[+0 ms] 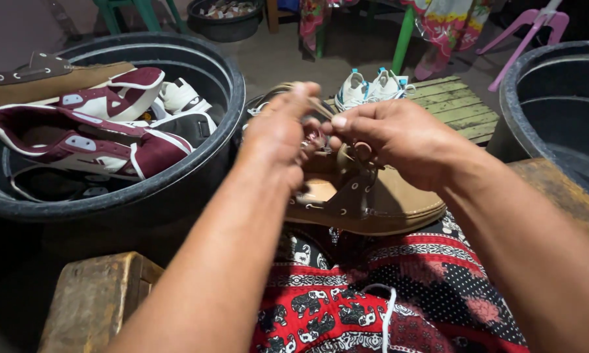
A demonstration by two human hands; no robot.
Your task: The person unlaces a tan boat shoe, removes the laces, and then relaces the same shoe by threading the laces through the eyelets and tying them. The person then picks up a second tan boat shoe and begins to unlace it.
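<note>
Tan boat shoe [373,202] half-hidden behind left hand [278,134] and right hand [399,140], both pinching its obscured lace.

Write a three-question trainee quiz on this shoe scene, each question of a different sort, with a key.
1. True or false: the tan shoe lies in the black tub.
2. Which colour are the sneakers in that tub? A green, B maroon and white, C yellow.
3. Fill in: the white pair sits on a wooden ____.

Key
1. False: it rests on the person's lap, with the left hand and right hand both working at its lace.
2. B.
3. Pallet.
</note>
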